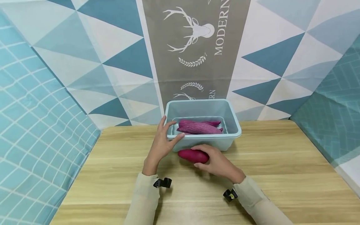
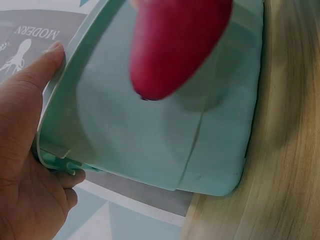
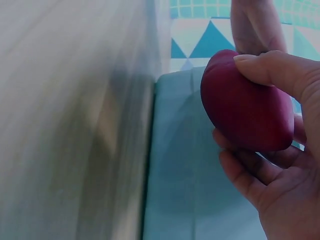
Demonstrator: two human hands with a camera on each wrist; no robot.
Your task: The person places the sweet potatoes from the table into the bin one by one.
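Observation:
A light blue plastic bin (image 1: 233, 125) stands on the wooden table (image 1: 281, 175) and holds purple sweet potatoes (image 1: 199, 128). My left hand (image 1: 161, 143) grips the bin's near left rim (image 2: 60, 90), thumb over the edge and fingers under the lip. My right hand (image 1: 216, 162) holds a magenta sweet potato (image 1: 192, 155) just in front of the bin's near wall (image 3: 190, 165), fingers curled round it (image 3: 245, 105). In the left wrist view the sweet potato (image 2: 175, 45) hangs close against the bin's wall.
Patterned blue and white cloth (image 1: 84, 62) covers the wall behind the table, and checked cloth (image 1: 36, 125) hangs at the left. The table's right edge (image 1: 334, 168) meets more cloth. Bare wood lies on both sides of the bin.

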